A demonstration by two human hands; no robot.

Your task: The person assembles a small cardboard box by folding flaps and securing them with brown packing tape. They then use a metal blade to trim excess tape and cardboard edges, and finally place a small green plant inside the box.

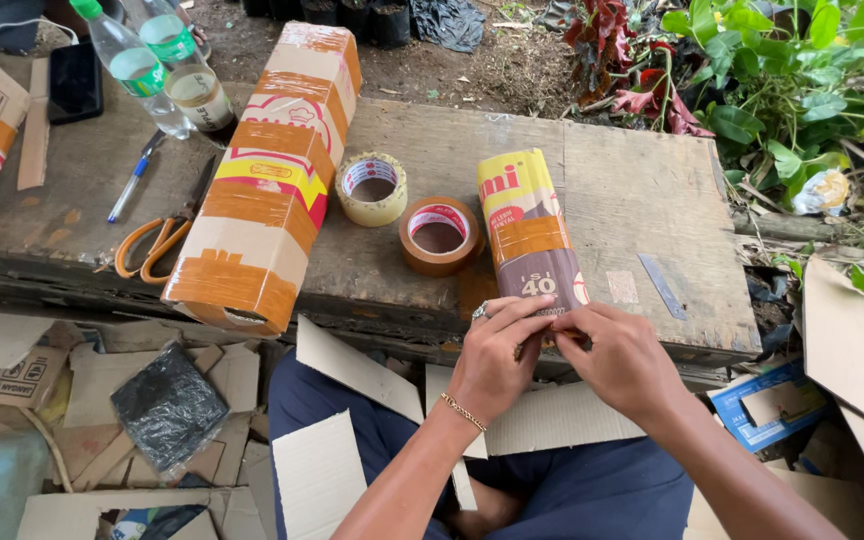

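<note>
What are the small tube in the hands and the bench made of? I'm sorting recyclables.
The small tube looks like printed cardboard, matte, bound with glossy brown tape. The bench appears to be rough, weathered wood: grain and cracks show.

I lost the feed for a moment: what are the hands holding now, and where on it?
Both the left hand and right hand pinch the near end of the small taped cardboard box lying on the wooden bench.

Bare plank [642, 190] right of the small taped box [532, 235] looks open; 2 tape rolls [439, 235] crowd its left.
</note>
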